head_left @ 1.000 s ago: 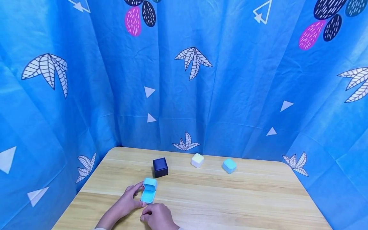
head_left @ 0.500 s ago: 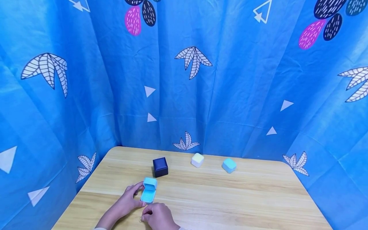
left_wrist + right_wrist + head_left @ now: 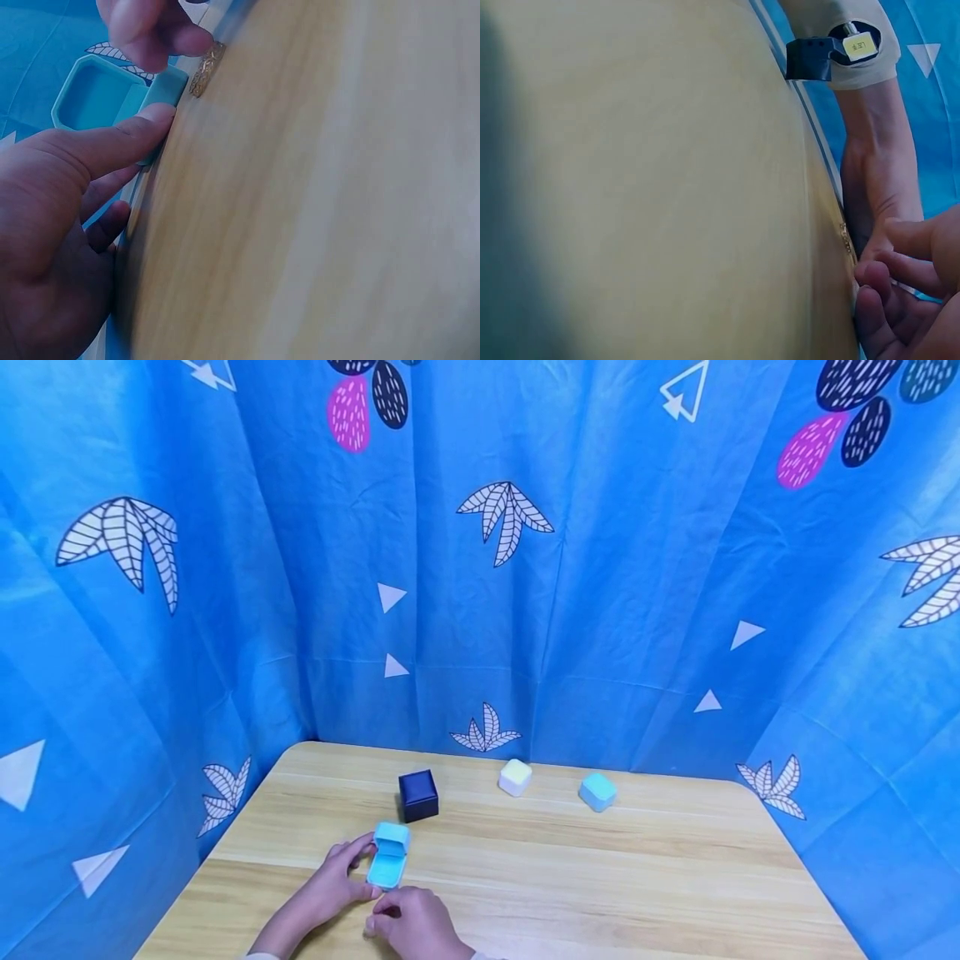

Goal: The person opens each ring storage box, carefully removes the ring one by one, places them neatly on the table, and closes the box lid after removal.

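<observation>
A light blue ring box stands open on the table, lid raised. My left hand holds its left side, fingers at the back and thumb at the front, as the left wrist view shows of the box. A patterned gold ring lies on the tabletop before the box. My right hand is bent low over the table, its fingertips right at the ring's end. In the right wrist view the ring shows beside the right fingers; I cannot tell whether they grip it.
Behind the ring box stands a dark navy box. Farther back on the wooden table are a white box and a second light blue box, both closed. A blue patterned curtain surrounds the table's far sides.
The right hand shifts very slightly at the fingertips; a bit of ring showed under them half a second ago in the head view. The left hand and boxes stay put.
</observation>
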`<state>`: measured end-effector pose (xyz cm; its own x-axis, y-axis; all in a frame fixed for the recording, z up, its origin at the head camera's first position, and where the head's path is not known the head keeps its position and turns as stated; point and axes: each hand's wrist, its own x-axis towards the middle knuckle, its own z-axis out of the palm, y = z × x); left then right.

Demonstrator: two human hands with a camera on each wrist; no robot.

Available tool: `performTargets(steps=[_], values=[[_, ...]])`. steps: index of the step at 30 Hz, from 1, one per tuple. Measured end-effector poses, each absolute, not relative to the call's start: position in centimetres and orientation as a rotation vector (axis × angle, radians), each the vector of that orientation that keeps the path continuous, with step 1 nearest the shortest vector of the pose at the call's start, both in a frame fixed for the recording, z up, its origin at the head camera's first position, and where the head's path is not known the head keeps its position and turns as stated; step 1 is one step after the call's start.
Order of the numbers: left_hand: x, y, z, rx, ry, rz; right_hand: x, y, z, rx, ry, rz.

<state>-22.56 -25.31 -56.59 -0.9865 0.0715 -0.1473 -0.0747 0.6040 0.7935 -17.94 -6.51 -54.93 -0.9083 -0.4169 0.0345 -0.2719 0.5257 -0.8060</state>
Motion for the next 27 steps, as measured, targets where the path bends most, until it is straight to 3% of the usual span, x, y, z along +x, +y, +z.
performTargets(steps=[12, 27], values=[[-22.7, -25.0, -56.2, 0.041, 2.666, 1.362, -18.7, -5.0, -53.9, -0.673, 2.723, -1.451], [-22.4, -25.1, -56.2, 0.009, 2.646, 1.369, -21.3, -4.6, -52.3, -0.316, 2.747, -1.628]])
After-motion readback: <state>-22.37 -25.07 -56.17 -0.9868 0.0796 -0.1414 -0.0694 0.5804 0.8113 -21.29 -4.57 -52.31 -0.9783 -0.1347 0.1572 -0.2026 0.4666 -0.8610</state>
